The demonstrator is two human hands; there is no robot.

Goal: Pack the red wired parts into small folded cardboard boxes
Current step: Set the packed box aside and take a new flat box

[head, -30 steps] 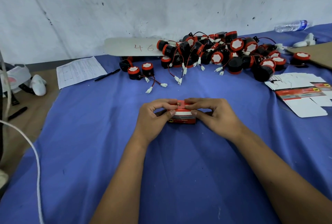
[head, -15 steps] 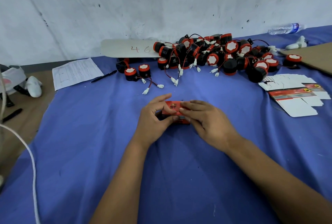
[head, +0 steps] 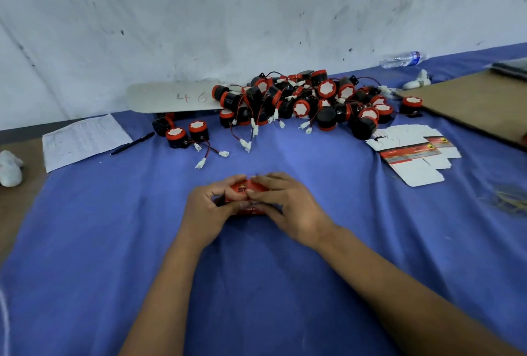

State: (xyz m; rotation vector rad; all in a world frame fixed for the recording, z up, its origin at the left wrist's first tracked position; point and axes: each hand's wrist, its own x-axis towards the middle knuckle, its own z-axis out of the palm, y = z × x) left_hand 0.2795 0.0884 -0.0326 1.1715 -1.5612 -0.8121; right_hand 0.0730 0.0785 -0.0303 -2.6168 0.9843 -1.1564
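Both hands on small red box, closing it up.

Nearest, mid-cloth: left hand (head: 209, 207) & right hand (head: 288, 207) curled round red box (head: 242, 190), thumbs and fingertips pinching its top; vs 1 s ago, printed lid face now up and flat, so flap prob. tucked, this unit nearly done. Far right: flat unfolded cartons (head: 410, 153) waiting. Farthest, by wall: heap of red wired parts (head: 302, 101) unpacked, two strays (head: 186, 134) to its left. Plenty left.

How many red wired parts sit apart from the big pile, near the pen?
2: one red wired part nearer the pen, another right beside it; a third may hide behind.
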